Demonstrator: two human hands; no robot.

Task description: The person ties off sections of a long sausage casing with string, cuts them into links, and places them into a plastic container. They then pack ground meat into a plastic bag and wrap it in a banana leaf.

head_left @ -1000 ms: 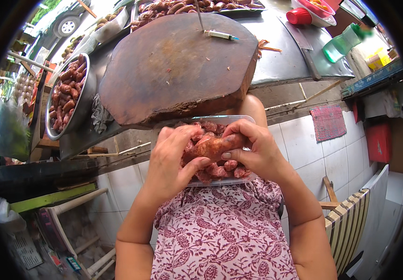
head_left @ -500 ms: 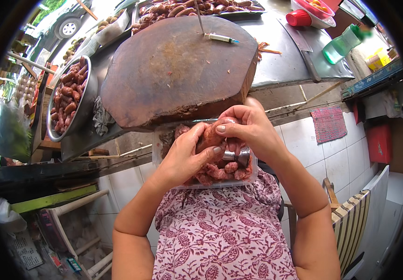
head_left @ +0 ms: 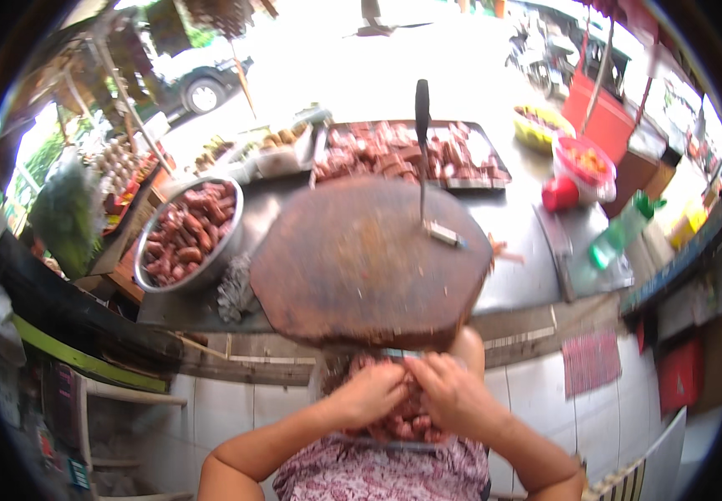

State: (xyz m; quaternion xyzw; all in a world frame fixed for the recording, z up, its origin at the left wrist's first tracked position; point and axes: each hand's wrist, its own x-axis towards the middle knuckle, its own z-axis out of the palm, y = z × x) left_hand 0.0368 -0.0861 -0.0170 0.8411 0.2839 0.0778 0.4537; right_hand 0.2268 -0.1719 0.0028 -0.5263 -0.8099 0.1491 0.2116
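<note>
Thick brown wooden chopping block [head_left: 327, 275]: sits lower in the head view than a moment ago because the camera's tipped up; the left hand [head_left: 371, 394] and right hand [head_left: 453, 391] dropped down the picture with it.
Clear rectangular plastic tub [head_left: 390, 446]: right at the block's near side, seemingly against the white-and-purple patterned clothing [head_left: 386, 476]. I'd worry about it tipping if a wrist drags on the rim.
Reddish raw meat chunks [head_left: 402, 424]: in that tub, under the hands, near side of the block. They look slick, so squeezing too hard could shoot one onto the white tiled floor [head_left: 536, 384].
Slim upright metal blade with a black handle [head_left: 423, 159]: stands toward the block's right side; a good bump to the block could topple it onto the clear plastic syringe [head_left: 443, 234] at its foot.
Left hand: forearm angles in from lower left, elbow out, back up, fingers curled together. Can't tell if they're clamped on anything.
Right hand: mirrors it from lower right, fingers bent over the tub, tips close to the left's. Grip's too blurry to call.
</note>
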